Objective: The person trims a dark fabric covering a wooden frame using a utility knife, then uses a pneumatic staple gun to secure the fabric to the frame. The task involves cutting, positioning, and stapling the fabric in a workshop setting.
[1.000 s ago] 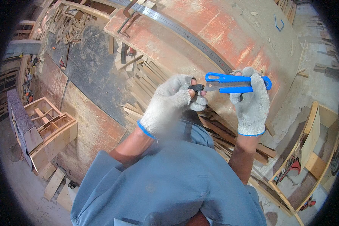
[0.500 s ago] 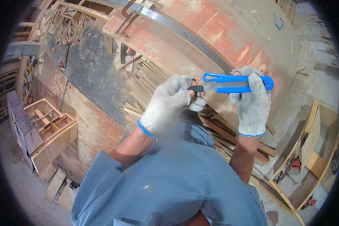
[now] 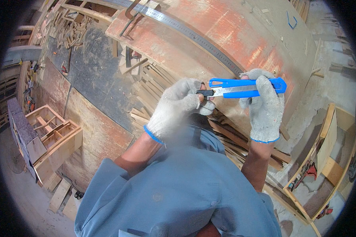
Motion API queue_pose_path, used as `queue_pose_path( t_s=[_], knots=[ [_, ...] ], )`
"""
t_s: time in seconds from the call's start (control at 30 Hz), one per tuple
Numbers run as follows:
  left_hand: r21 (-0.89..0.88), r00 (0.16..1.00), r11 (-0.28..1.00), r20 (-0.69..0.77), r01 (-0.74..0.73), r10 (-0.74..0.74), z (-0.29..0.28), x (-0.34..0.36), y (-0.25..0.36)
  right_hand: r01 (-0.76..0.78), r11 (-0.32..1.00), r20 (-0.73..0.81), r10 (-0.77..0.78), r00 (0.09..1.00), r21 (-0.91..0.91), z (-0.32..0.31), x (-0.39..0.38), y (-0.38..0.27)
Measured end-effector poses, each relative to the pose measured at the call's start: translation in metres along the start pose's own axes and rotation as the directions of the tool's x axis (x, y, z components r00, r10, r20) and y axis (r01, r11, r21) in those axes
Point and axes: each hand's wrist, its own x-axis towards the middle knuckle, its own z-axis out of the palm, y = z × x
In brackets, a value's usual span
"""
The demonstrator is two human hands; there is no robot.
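Note:
Both hands wear grey knit gloves with blue cuffs. In my right hand (image 3: 266, 104) is the blue handle of a utility knife (image 3: 241, 94), held level with the thumb across it. My left hand (image 3: 178, 100) pinches a black plastic slider (image 3: 205, 93) between bare-looking fingertips. A metal blade piece (image 3: 218, 92) runs from that slider toward the handle's left end and into its slot. Part of the handle is covered by my right fingers.
Beyond my hands is a worn red-and-grey work surface (image 3: 221, 29) with a long steel ruler (image 3: 194, 36) and a clamp (image 3: 129, 21). Wood strips (image 3: 150, 87) are piled below it. Wooden frames stand at left (image 3: 59, 132) and right (image 3: 328, 170).
The blue knife handle has shifted slightly left, closing the gap to the black slider. My left hand has barely moved.

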Motion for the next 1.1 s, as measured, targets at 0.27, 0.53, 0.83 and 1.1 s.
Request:
queue_pose_path(
  t_s=[0.27,0.53,0.83,1.1],
  knots=[
    [0.032,1.000,0.999,-0.031,0.007,-0.006,-0.002,0.004,-0.004,0.003,0.999,-0.039,-0.005,0.999,-0.044,0.009,0.001,-0.003],
    [0.032,0.999,0.999,-0.044,0.002,0.000,-0.002,0.008,-0.006,0.023,0.997,-0.014,-0.024,1.000,-0.072,0.005,0.003,0.003],
    [0.042,0.997,0.999,-0.074,0.008,-0.005,0.000,0.008,-0.010,0.015,0.998,-0.022,-0.017,1.000,-0.069,0.005,0.002,0.004],
    [-0.025,0.996,0.999,-0.075,-0.043,0.041,-0.002,0.009,-0.020,0.001,0.999,-0.021,-0.001,1.000,-0.032,0.003,-0.002,0.006]
  ],
)
